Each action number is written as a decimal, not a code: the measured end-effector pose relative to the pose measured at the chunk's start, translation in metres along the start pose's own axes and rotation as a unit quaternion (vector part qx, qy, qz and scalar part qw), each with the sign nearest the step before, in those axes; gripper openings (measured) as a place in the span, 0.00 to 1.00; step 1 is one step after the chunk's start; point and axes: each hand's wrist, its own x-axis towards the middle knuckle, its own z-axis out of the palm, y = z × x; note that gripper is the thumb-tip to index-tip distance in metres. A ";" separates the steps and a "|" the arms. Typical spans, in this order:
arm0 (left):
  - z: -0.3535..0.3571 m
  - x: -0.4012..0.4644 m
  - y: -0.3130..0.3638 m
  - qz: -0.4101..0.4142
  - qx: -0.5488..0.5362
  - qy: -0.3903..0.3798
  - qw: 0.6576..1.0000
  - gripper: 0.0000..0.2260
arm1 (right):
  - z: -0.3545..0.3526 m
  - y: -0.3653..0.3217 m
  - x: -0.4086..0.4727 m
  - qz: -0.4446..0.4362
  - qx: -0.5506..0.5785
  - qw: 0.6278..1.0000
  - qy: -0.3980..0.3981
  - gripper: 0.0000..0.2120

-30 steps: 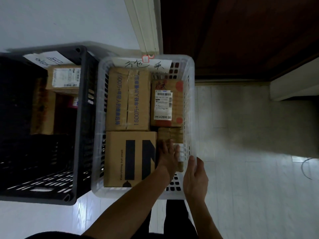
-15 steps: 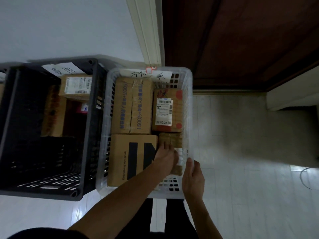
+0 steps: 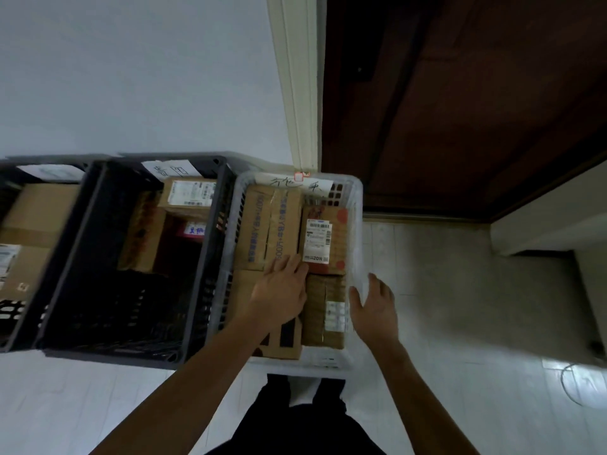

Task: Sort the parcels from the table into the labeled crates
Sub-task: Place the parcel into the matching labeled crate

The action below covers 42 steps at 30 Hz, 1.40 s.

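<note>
While left hand (image 3: 279,290) lies flat on parcels, right hand (image 3: 374,310) open, empty; white crate (image 3: 356,224) holds four parcels.

Packed nearly full, the white crate (image 3: 356,205): tall blue-printed box (image 3: 269,224) just beyond the left hand (image 3: 279,295), labelled red-marked box (image 3: 323,239) ahead and to its right, narrow carton (image 3: 325,310) filling the strip between both hands, black-printed box (image 3: 282,339) under the left wrist. Little free depth except a slim gap along the far wall. Right hand (image 3: 374,308) at the right rim, with open tiled floor (image 3: 443,290) beyond it. Left of the grip, dark crate (image 3: 210,257) wall, with deep dark room behind it on the near side.
</note>
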 end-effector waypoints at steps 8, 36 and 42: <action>-0.076 -0.010 -0.003 -0.029 -0.016 0.092 0.995 0.26 | -0.067 -0.066 0.026 -0.140 -0.106 0.984 0.016 0.25; -0.260 -0.211 -0.096 -0.110 0.015 0.291 0.950 0.29 | -0.185 -0.320 -0.101 -0.335 -0.252 0.903 0.095 0.30; -0.285 -0.324 -0.156 -0.148 0.032 0.321 0.935 0.31 | -0.155 -0.415 -0.186 -0.401 -0.265 0.870 0.112 0.31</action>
